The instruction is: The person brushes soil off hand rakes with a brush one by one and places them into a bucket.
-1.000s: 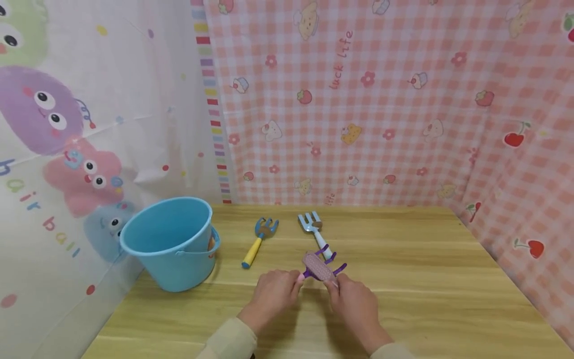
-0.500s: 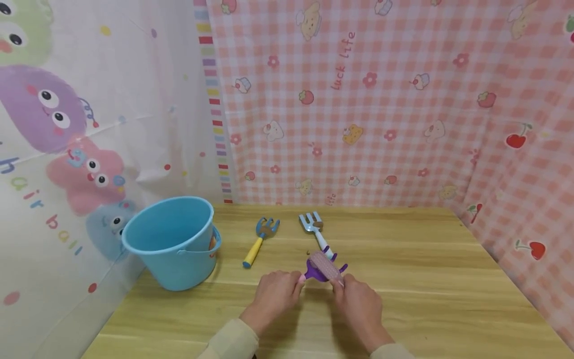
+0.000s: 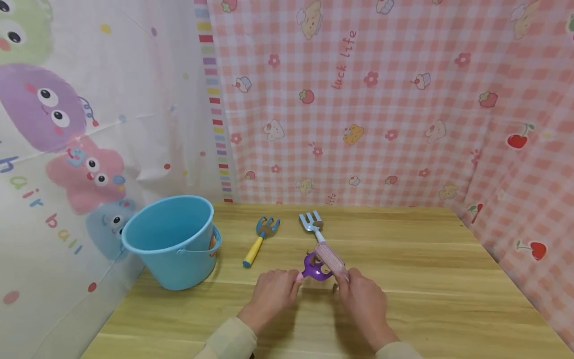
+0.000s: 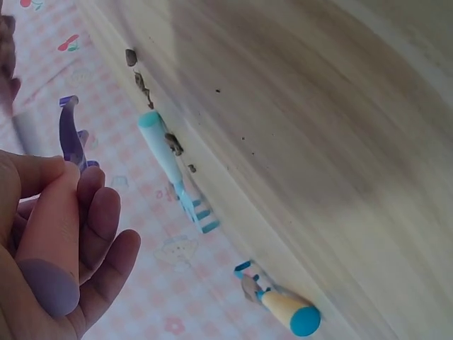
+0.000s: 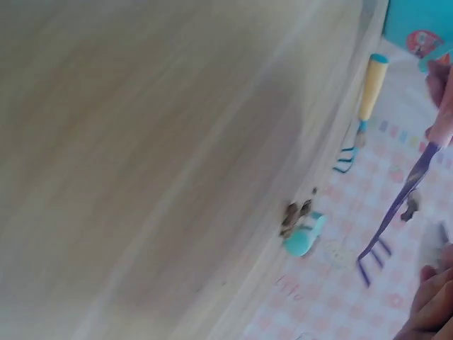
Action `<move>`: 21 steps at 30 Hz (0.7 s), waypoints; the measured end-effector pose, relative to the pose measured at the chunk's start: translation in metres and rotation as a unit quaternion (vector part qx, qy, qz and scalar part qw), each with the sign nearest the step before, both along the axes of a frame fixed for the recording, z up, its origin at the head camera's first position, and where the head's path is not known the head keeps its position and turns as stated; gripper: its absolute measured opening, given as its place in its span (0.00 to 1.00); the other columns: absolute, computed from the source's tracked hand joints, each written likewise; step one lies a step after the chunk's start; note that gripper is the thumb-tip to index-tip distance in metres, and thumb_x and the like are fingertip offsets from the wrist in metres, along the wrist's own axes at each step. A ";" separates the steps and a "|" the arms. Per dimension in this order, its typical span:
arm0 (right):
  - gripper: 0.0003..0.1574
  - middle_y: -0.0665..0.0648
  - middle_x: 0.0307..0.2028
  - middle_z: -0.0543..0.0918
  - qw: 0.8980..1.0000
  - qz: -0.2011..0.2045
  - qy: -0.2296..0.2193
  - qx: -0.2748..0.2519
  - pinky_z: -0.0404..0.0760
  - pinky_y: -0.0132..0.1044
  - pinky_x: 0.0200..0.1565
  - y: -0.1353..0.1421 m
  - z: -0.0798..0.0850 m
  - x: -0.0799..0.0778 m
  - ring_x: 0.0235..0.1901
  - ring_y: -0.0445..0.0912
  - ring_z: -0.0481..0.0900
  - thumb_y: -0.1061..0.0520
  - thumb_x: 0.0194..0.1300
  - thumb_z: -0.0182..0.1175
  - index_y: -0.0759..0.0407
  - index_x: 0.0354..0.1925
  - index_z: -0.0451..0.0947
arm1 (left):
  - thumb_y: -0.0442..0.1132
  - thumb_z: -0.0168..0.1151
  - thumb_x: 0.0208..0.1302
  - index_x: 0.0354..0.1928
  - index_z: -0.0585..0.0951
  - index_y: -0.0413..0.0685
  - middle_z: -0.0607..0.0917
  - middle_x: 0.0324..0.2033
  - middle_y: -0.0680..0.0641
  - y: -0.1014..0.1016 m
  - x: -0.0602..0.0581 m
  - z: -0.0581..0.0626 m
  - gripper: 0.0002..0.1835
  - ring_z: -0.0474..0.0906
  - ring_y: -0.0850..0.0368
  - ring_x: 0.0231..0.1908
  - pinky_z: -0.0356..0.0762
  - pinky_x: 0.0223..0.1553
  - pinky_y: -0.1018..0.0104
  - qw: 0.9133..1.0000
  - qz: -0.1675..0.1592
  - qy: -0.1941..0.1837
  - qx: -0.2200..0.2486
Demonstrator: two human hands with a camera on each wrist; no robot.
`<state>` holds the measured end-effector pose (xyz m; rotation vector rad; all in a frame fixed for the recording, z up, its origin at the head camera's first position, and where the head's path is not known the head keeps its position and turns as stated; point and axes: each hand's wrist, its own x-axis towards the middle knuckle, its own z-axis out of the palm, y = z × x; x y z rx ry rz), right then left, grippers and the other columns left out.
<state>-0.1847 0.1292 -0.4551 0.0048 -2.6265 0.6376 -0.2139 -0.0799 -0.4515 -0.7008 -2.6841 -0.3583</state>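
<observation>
In the head view my left hand [image 3: 273,294] grips the pink handle of a purple toy hand rake [image 3: 316,268], held above the table. My right hand [image 3: 365,304] holds a mauve oblong tool with a dotted face, like a brush [image 3: 331,257]. It lies across the rake's tines, partly hiding them. Whether it touches them I cannot tell. A brown clump [image 5: 410,205] shows beside the rake in the right wrist view. Brown bits [image 4: 173,144] lie on the table below. Behind the brush is a light blue toy fork [image 3: 311,222], its handle partly covered.
A light blue bucket [image 3: 179,267] stands at the left of the wooden table [image 3: 426,279]. A yellow-handled blue hand rake [image 3: 255,249] lies between bucket and fork, with brown stuff on its tines. Patterned cloths [image 3: 341,109] hang behind and at the sides.
My right hand has moved the brush rightward and slightly toward me across the rake. More of the rake's purple head shows, and brown bits have appeared around it. My left hand barely moves.
</observation>
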 end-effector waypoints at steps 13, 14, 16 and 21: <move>0.19 0.59 0.18 0.78 0.999 0.020 0.003 0.028 0.72 0.48 0.18 -0.008 -0.010 0.003 0.17 0.55 0.76 0.47 0.68 0.63 0.58 0.27 0.74 | 0.46 0.56 0.72 0.18 0.67 0.56 0.67 0.13 0.58 0.001 0.000 0.004 0.21 0.69 0.59 0.16 0.66 0.18 0.63 1.000 0.012 0.000 0.006; 0.19 0.59 0.18 0.78 0.999 0.019 0.003 0.027 0.73 0.48 0.18 -0.008 -0.010 0.002 0.17 0.55 0.76 0.47 0.68 0.63 0.59 0.27 0.74 | 0.46 0.56 0.72 0.19 0.67 0.56 0.68 0.13 0.58 0.001 0.000 0.004 0.21 0.69 0.59 0.16 0.66 0.18 0.63 1.000 0.013 0.000 0.007; 0.19 0.59 0.19 0.79 1.000 0.014 -0.004 0.026 0.73 0.48 0.18 -0.006 -0.008 0.002 0.17 0.55 0.76 0.47 0.67 0.63 0.59 0.28 0.75 | 0.46 0.57 0.72 0.19 0.68 0.56 0.68 0.13 0.57 0.001 0.000 0.004 0.20 0.70 0.59 0.17 0.66 0.19 0.63 1.000 0.015 -0.001 0.009; 0.19 0.60 0.19 0.79 0.999 0.005 -0.031 0.029 0.73 0.46 0.18 -0.001 -0.005 0.002 0.17 0.53 0.76 0.47 0.68 0.61 0.61 0.31 0.77 | 0.46 0.56 0.73 0.20 0.71 0.55 0.70 0.14 0.57 -0.001 -0.001 0.006 0.19 0.72 0.58 0.18 0.68 0.20 0.63 1.000 0.021 -0.007 0.008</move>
